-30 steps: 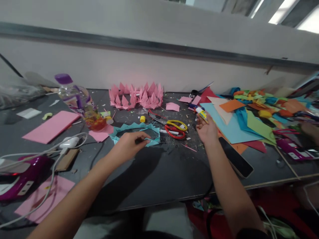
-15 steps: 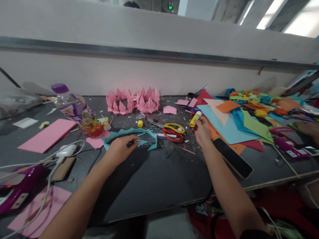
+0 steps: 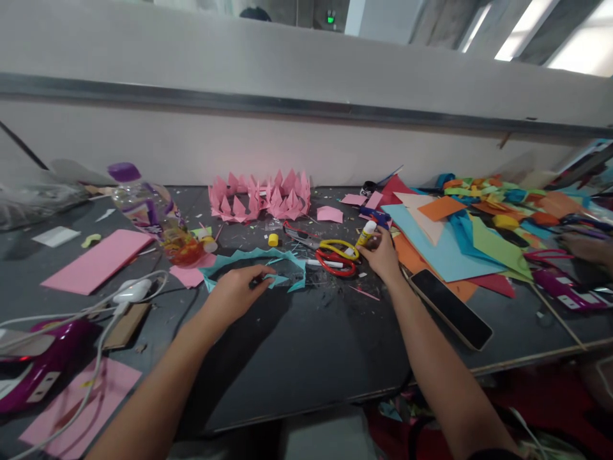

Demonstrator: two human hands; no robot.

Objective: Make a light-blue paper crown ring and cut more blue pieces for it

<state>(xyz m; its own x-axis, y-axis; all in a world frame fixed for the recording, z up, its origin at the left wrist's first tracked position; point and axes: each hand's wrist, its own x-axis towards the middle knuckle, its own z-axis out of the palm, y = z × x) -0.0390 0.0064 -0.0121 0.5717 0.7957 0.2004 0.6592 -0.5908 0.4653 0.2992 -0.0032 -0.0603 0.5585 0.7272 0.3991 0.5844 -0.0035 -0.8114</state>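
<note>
My left hand (image 3: 239,291) is closed in a pinch on a small light blue paper piece (image 3: 275,280), at the near side of a light blue zigzag-edged paper band (image 3: 230,257). My right hand (image 3: 380,252) grips a yellow glue stick (image 3: 366,234) with a white end, tilted above the table. A yellow cap (image 3: 272,239) stands behind the blue band. Between my hands lie scissors (image 3: 311,243) with red and yellow handles, beside a white pen-like stick (image 3: 325,263). Two pink paper crowns (image 3: 287,198) stand near the wall.
On the left are a purple-capped bottle (image 3: 148,207), pink sheets (image 3: 100,259), white cables and a purple device (image 3: 43,361). To the right lie a phone (image 3: 450,308), coloured paper sheets (image 3: 440,239) and a blue-handled tool (image 3: 376,216). Another person's hand (image 3: 587,246) shows at the right edge.
My right hand has moved slightly left with the glue stick, toward the scissors. My left hand stays by the blue band with the paper piece. The whole view has shifted a little.
</note>
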